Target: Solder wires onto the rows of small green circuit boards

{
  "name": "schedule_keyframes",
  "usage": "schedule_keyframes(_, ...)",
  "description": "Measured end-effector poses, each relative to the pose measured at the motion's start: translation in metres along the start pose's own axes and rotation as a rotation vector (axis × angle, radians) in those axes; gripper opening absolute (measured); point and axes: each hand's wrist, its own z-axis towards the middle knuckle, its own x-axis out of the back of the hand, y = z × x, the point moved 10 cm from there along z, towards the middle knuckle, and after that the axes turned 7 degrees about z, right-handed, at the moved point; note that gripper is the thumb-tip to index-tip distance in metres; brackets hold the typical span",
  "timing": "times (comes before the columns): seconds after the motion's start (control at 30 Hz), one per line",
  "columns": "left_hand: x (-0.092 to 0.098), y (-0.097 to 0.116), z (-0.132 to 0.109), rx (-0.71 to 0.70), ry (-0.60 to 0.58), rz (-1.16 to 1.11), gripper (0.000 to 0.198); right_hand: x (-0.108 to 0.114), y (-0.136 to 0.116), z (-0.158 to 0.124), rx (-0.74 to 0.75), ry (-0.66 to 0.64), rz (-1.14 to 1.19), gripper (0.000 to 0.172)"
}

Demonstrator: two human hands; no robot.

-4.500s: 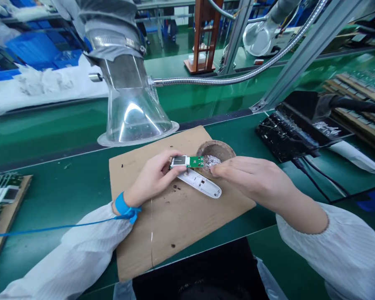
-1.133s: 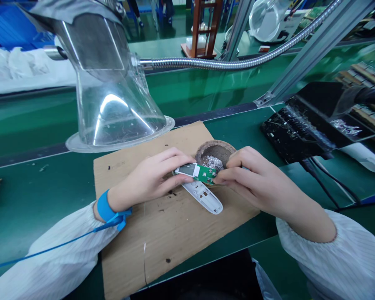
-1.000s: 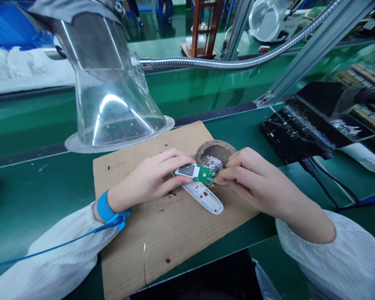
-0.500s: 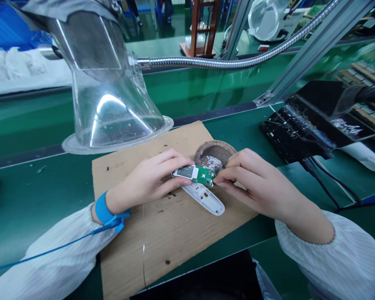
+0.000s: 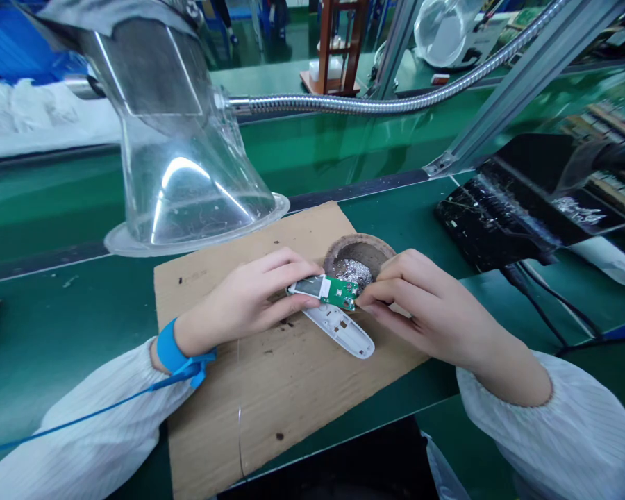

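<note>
Between the thumb and fingers of my left hand (image 5: 263, 295) is a small green circuit board (image 5: 341, 293) with a grey display at its left end. Below the board, a white plastic shell (image 5: 346, 333) angles down to the right, its hollow inside facing up. At the board's right end, the fingertips of my right hand (image 5: 417, 298) are pinched together. Whether they grip the board's edge or something tiny is hidden. Right behind the board stands a round brown bowl (image 5: 364, 246) with shiny silvery bits in it.
Cardboard (image 5: 260, 396) covers the green bench under my hands. A clear fume hood (image 5: 192, 187) on a flexible metal hose (image 5: 344, 104) hangs at the left. On the right stands a black device (image 5: 494, 208) with cables. A blue wrist strap (image 5: 171, 347) circles my left wrist, its cord trailing left.
Almost nothing differs. My right wrist and sleeve have shifted very slightly left, while the board, shell and bowl stay in place.
</note>
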Motion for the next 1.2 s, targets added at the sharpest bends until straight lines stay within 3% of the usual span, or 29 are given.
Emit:
schedule_keyframes(0.43, 0.001, 0.002, -0.001, -0.014, 0.004, -0.008, 0.028, 0.000, -0.002, -0.004, -0.012, 0.080, -0.002, 0.005)
schedule_keyframes(0.77, 0.001, 0.001, -0.001, -0.012, -0.008, -0.022, 0.029, 0.000, -0.004, -0.014, 0.006, 0.157, 0.032, 0.021)
schedule_keyframes(1.2, -0.001, -0.002, -0.001, 0.019, -0.031, -0.035, 0.028, -0.003, -0.002, -0.018, 0.024, 0.206, 0.042, 0.016)
